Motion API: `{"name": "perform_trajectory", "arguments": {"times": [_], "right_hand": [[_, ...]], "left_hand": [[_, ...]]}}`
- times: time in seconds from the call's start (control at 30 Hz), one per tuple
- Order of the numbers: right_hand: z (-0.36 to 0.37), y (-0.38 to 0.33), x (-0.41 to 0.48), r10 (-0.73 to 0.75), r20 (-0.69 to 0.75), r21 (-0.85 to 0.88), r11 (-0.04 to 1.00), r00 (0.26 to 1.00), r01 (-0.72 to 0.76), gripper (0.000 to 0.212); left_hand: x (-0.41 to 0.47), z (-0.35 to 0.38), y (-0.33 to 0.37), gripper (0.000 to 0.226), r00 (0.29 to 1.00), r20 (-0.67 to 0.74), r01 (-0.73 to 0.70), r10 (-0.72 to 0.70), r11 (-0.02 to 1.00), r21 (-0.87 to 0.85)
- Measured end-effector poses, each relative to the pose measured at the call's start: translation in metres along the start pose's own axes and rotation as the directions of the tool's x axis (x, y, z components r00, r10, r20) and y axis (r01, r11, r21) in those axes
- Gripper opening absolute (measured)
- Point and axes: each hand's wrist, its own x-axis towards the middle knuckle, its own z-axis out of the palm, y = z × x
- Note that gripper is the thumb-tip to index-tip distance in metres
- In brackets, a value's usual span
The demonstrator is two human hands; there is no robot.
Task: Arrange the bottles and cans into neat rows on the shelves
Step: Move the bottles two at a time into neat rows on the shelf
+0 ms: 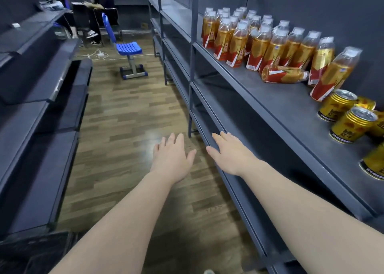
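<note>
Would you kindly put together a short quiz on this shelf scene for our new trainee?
1. True or false: all the bottles on the shelf stand upright.
2. Which lie nearer the person on that shelf? A) cans B) bottles C) boxes
3. Fill in: the left hand and right hand hold ____.

Key:
1. False: the fallen bottle lies on its side.
2. A
3. nothing
</note>
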Motion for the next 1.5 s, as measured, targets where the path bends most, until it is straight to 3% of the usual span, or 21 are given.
{"name": "perform_trajectory", "arguments": {"times": [0.6, 0.83, 1.03, 1.27, 1.5], "right_hand": [[-0.082, 0.044, 0.206, -0.070, -0.038, 0.026, 0.997, 0.997, 0.071, 0.063], [-0.100, 0.061, 0.260, -0.033, -0.098, 0.029, 0.999, 0.995, 0.036, 0.066], [-0.121, 0.086, 0.301, 0.083, -0.236, 0.058, 0.996, 0.968, -0.072, 0.064], [-0.152, 0.103, 0.332, 0.298, -0.370, 0.126, 0.954, 0.880, -0.271, 0.062], [-0.166, 0.125, 0.329, 0.496, -0.532, 0.251, 0.866, 0.686, -0.432, 0.054]], "left_hand": [[0.210, -0.038, 0.024, 0.069, 0.999, -0.045, 0.015, -0.011, 0.997, 0.082], [0.289, -0.037, 0.036, 0.066, 0.994, -0.050, -0.098, 0.102, 0.992, 0.077], [0.372, -0.032, 0.055, 0.068, 0.964, -0.017, -0.264, 0.265, 0.964, 0.044], [0.450, -0.044, 0.079, 0.067, 0.877, -0.021, -0.481, 0.480, 0.876, -0.035], [0.486, -0.042, 0.120, 0.063, 0.720, -0.083, -0.689, 0.689, 0.695, -0.204]]}}
